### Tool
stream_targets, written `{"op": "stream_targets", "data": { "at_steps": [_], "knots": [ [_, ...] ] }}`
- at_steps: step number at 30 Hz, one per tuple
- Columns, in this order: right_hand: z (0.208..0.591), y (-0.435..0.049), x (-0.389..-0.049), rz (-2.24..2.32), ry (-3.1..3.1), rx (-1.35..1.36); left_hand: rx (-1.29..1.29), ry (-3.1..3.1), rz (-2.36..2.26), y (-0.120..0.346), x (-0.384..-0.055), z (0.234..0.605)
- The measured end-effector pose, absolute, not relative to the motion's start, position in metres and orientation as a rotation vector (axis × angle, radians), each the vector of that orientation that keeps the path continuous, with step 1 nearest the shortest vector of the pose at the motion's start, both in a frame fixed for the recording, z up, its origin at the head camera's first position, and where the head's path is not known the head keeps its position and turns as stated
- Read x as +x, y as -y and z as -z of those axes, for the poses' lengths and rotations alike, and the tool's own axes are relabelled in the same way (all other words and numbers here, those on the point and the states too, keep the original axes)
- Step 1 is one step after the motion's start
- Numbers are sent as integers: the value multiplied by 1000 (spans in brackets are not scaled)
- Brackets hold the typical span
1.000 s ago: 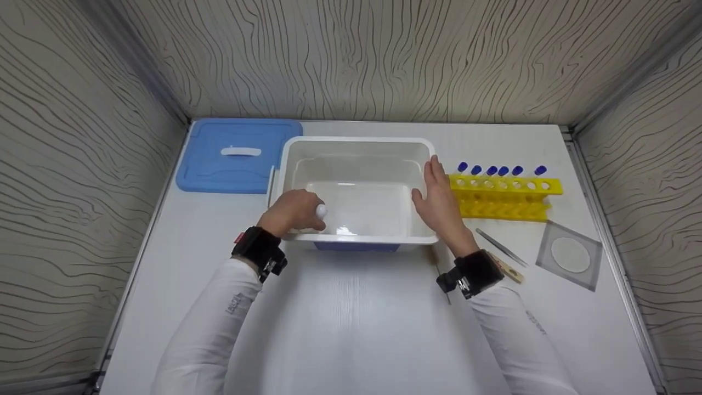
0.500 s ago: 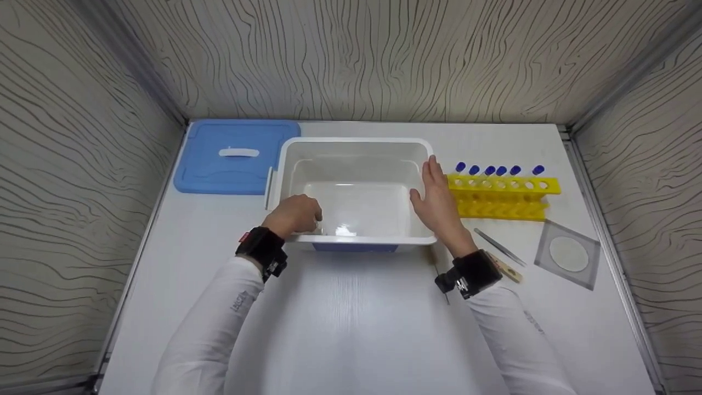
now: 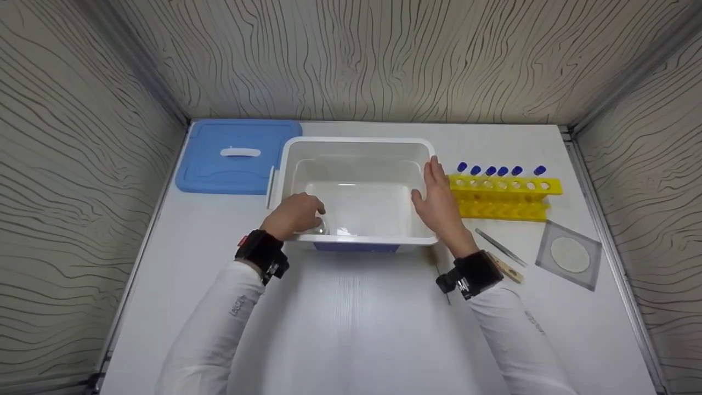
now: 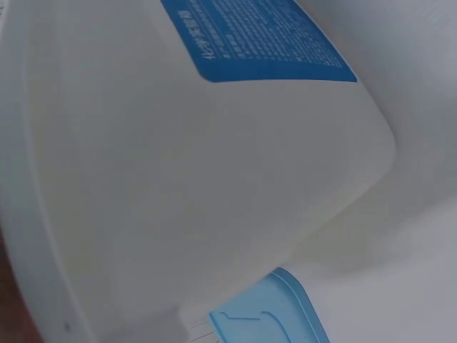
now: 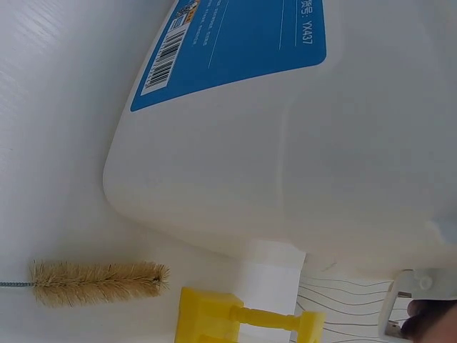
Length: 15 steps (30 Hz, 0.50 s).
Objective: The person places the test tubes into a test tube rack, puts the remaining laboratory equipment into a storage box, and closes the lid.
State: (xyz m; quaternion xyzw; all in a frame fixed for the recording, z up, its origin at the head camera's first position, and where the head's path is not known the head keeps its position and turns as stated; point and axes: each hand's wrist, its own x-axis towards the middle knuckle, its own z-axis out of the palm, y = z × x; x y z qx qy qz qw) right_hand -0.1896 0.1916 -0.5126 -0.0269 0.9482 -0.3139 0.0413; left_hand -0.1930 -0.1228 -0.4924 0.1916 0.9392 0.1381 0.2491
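A white plastic bin (image 3: 356, 239) stands uncovered in the middle of the table. My left hand (image 3: 296, 214) reaches over its front left corner, fingers bent downward inside. Beside the thumb, low in the bin, shows part of a small clear glass object (image 3: 322, 227); the hand hides the rest, so I cannot tell whether the fingers still hold it. My right hand (image 3: 440, 206) rests with straight fingers along the bin's right rim. The left wrist view shows only the bin's outer wall and label (image 4: 271, 43); in the right wrist view a latch handle (image 5: 400, 304) is near a finger.
Left of the bin lies its blue lid (image 3: 236, 164). On the right stand a yellow rack (image 3: 502, 206) and several blue-capped tubes (image 3: 492, 171). Tweezers (image 3: 502, 247), a wooden clamp (image 3: 510, 271), a wire gauze (image 3: 570, 255) and a bristle brush (image 5: 100, 282) lie near the right arm.
The white-topped thing between my left fingers has dropped out of sight as the hand lowered into the bin. Index finger and thumb have since spread slightly, showing clear glass. The right hand stays put.
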Motion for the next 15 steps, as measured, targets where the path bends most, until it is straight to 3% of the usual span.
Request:
{"op": "stream_targets", "data": {
  "at_steps": [15],
  "knots": [
    [513, -196, -190, 982, -2883, -64, 495, -2888, -859, 134, -185, 469]
  ]
}}
